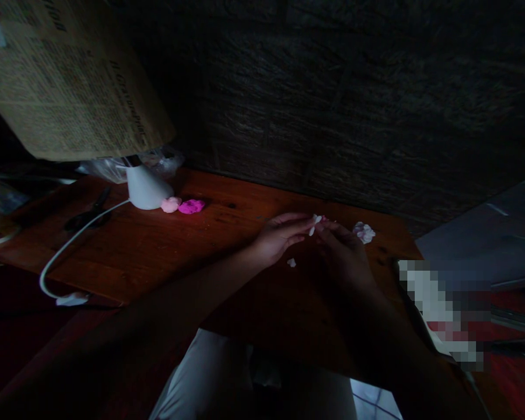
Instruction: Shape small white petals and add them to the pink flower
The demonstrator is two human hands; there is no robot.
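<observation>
Over the wooden table, my left hand (276,238) and my right hand (343,252) meet at the fingertips. Between them is a small white petal-like piece (312,228), pinched by both hands. A bit of pink shows by my right fingers; what it belongs to is hidden. Just right of that hand lies a pale, ruffled, flower-like lump (364,233). A small white scrap (291,263) rests on the wood below my left fingers. Farther left, a light pink lump (171,204) and a magenta lump (191,206), both like modelling clay, touch each other.
A lamp with a white base (146,186) and a newsprint shade (79,87) stands at the left, its white cord (55,259) hanging over the table (227,219). Dark scissors (87,217) lie behind the cord. A blurred-out device (437,315) sits at right. A dark wall (289,105) backs the table.
</observation>
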